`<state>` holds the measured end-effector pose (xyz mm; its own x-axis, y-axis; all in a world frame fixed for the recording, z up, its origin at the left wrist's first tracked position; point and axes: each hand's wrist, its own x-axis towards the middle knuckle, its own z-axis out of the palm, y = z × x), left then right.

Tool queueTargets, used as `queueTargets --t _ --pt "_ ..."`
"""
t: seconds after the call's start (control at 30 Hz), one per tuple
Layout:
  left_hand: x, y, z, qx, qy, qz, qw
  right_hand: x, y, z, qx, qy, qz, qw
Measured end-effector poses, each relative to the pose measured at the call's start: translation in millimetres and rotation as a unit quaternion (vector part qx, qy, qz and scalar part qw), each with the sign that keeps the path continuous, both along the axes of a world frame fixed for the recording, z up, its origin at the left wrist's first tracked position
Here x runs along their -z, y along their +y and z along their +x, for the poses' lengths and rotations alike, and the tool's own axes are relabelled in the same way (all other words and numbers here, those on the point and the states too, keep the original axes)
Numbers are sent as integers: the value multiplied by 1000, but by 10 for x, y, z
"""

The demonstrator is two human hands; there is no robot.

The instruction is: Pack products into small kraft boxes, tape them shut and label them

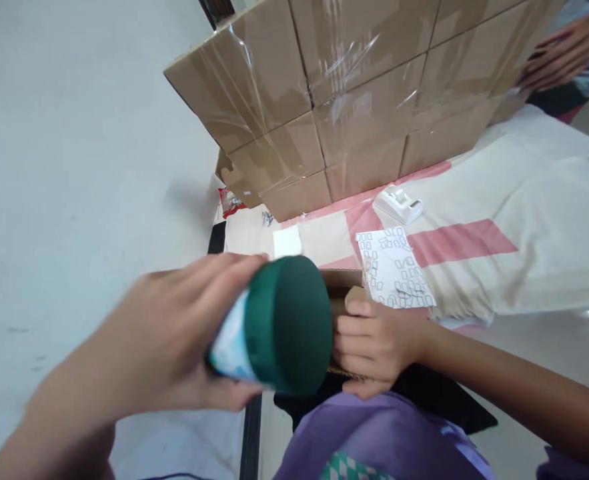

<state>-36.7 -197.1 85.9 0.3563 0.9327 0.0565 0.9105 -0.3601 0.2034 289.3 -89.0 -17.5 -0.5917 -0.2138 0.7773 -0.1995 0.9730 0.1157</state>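
The left hand [194, 320] grips a jar [301, 327] raised near an open box [341, 277], whose edge the right hand [369, 341] clasps with curled fingers, apparently steadying it, so the next move calls for two firm grips.

Carton stack [369, 127], barrier beyond box [343, 277]

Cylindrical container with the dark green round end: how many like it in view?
1: the green-ended container, gripped in the left hand. Others may be hidden in the brown cardboard box, whose inside is mostly blocked from view.
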Motion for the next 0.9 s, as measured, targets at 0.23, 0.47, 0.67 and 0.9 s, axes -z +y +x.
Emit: queueTargets --t 0.23,0.47,0.67,0.9 --pt "219 545 747 96 61 -50 992 260 -117 115 56 116 -151 980" --pt "388 713 1290 158 234 -142 949 275 -159 30 73 137 -157 975" --pt "614 782 1426 136 221 -245 934 399 -197 36 107 162 -139 971" --pt "177 460 685 47 -43 -98 993 748 -317 210 152 158 -239 946"
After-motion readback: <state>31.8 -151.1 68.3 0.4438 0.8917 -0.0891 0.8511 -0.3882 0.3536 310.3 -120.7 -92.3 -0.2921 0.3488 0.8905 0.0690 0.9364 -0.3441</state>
